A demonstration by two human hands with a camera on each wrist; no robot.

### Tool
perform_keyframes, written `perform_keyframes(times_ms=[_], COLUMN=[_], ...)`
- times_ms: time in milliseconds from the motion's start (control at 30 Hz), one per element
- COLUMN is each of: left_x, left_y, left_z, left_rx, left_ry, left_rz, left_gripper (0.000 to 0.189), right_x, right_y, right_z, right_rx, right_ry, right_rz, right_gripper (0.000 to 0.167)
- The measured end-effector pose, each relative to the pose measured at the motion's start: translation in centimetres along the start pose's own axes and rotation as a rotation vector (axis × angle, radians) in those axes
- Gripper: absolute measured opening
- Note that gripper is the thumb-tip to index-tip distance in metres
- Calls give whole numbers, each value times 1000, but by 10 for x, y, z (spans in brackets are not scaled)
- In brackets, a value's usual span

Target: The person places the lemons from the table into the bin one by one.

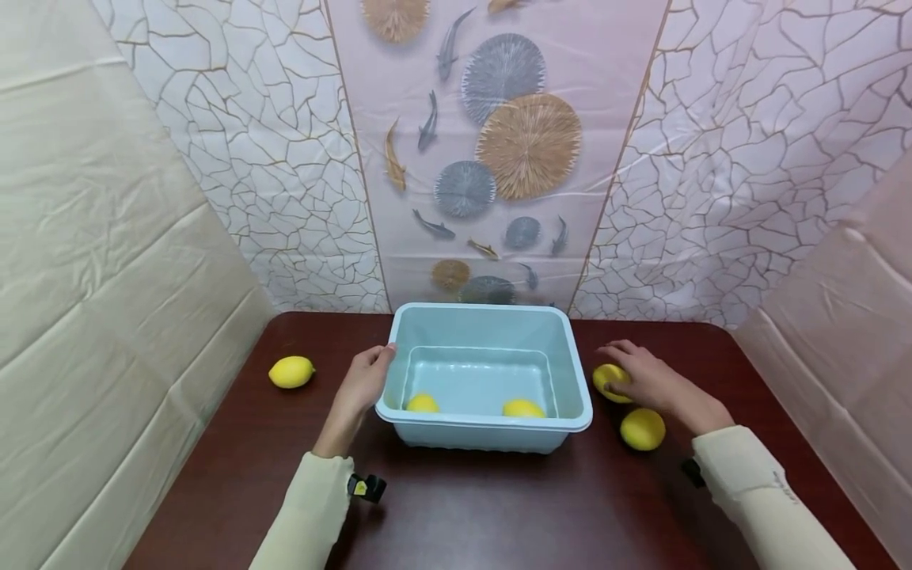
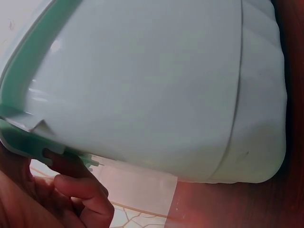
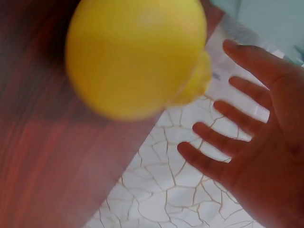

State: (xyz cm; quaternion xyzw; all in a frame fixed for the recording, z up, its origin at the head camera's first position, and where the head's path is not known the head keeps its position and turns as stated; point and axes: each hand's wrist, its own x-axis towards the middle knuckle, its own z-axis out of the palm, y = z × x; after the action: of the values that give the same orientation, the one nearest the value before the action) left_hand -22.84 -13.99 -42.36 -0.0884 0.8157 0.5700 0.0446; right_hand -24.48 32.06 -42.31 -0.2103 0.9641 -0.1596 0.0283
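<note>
A pale blue plastic basin point(image 1: 473, 435) stands on the dark red table, with two lemons visible inside, one at the left point(image 1: 423, 403) and one lemon point(image 1: 523, 408) nearer the right. My left hand point(image 1: 365, 381) grips the basin's left rim; in the left wrist view its fingers curl under the rim point(image 2: 28, 142). Over a lemon point(image 1: 611, 383) right of the basin hovers my right hand point(image 1: 651, 380). Its fingers are spread and nothing is held, as the right wrist view shows. A second lemon point(image 1: 644, 429) lies just below that hand, nearer the front.
Left of the basin, a lone lemon point(image 1: 291, 371) lies on the table point(image 1: 499, 514). Patterned cloth point(image 1: 456, 237) hangs behind the table's back edge. Beige panels point(image 1: 142, 317) flank it on both sides.
</note>
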Motion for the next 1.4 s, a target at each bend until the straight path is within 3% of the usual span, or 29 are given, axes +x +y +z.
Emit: perform_keyframes(times_ms=[200, 333, 700, 1033, 1233, 1400], left_x=[2, 1, 2, 2, 3, 3], left_y=[-1, -2, -3, -3, -3, -4], left_z=[2, 2, 2, 1, 0, -1], left_rx=[-1, -4, -5, -3, 1, -5], left_ry=[-7, -9, -8, -13, -15, -10], left_rz=[-5, -14, -15, -5, -2, 4], left_gripper=[51, 53, 53, 53, 54, 54], right_x=[-9, -11, -14, -8, -3, 1], right_y=[15, 22, 34, 39, 38, 40], right_z=[-4, -3, 7, 15, 19, 25], right_rx=[-97, -153, -131, -63, 16, 90], right_ry=[-140, -161, -162, -155, -157, -123], right_rz=[-147, -232, -275, -172, -71, -57], right_gripper=[56, 58, 58, 55, 63, 73])
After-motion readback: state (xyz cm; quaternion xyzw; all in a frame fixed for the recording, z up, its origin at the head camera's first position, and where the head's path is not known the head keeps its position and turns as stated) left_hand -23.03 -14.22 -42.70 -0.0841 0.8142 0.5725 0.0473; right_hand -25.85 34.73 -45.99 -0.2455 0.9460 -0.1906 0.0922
